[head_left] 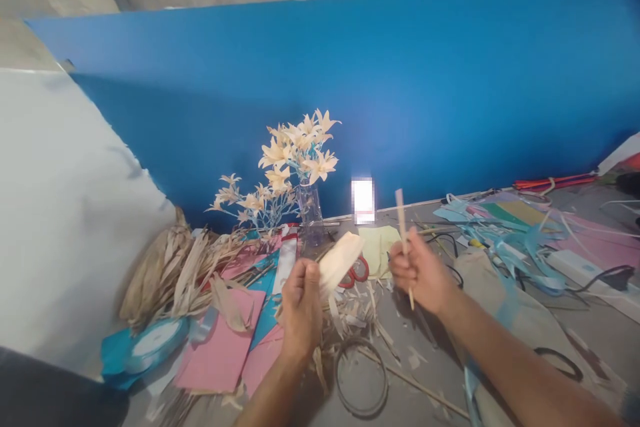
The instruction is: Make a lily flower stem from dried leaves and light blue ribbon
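My left hand (303, 310) is closed around the lower end of a flat, pale piece of dried husk (342, 261), which tilts up to the right. Between the thumb and fingers of my right hand (423, 270) stands a thin, pale stick (401, 213), nearly upright, its lower tip showing beneath the fist. The husk and the stick are apart. Red-handled scissors (359, 270) lie just behind the husk, partly hidden by it. Under my hands are scattered husk scraps (357, 310) and a round ring (361, 377).
Pale husk flowers (300, 147) stand in a clear vase (311, 213) at the back. To the left are a husk bundle (170, 273), pink sheets (220, 347) and a ribbon roll (156, 340). Blue ribbon (525, 250) and a power strip (595, 283) lie right, before a blue wall (450, 93).
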Available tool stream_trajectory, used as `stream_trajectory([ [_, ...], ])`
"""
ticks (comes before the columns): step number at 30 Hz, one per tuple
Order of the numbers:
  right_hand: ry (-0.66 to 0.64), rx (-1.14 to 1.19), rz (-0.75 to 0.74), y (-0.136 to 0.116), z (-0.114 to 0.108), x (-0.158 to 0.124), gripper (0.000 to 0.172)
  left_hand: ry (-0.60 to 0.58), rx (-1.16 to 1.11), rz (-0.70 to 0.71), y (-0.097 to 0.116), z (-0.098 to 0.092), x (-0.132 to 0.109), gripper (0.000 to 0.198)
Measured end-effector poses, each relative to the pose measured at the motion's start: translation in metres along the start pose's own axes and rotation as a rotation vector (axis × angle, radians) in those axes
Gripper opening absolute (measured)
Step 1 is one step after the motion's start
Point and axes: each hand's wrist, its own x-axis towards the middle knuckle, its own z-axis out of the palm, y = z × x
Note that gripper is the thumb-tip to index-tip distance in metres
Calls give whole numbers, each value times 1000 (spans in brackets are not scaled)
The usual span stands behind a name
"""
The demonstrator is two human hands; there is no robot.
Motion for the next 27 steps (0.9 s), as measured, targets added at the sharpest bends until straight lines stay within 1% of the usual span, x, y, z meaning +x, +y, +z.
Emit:
stream_trajectory([
  [2, -116, -127, 134, 15, 9, -3, 61, -45, 4, 0, 0, 2, 0, 36],
  [3, -182, -202, 159, 24, 16, -6, 63, -59, 20, 10, -1, 4, -1, 35],
  [4, -232, -285, 142, 32, 22, -9, 62, -59, 46, 25, -2, 7, -3, 34],
  [7, -342, -546, -44, 46, 37, -17, 58, -49, 143, 74, -7, 13, -7, 30],
  [9, -366, -680, -165, 49, 40, -18, 57, -74, 173, 98, -10, 16, -10, 29],
  [11, -349, -763, -211, 51, 39, -18, 59, -99, 199, 128, -13, 17, -13, 29],
  [14, -303, -790, -201, 54, 34, -16, 63, -110, 274, 164, -14, 17, -16, 29],
  [18, -234, -843, -207, 54, 31, -17, 69, -126, 314, 149, -12, 17, -18, 30],
  [20, -198, -862, -211, 53, 31, -17, 73, -105, 312, 155, -11, 18, -19, 31],
  [24, -140, -788, -235, 54, 30, -15, 71, -59, 291, 159, -8, 19, -19, 32],
  [27, -99, -699, -201, 56, 32, -15, 66, -53, 267, 180, -7, 20, -21, 32],
])
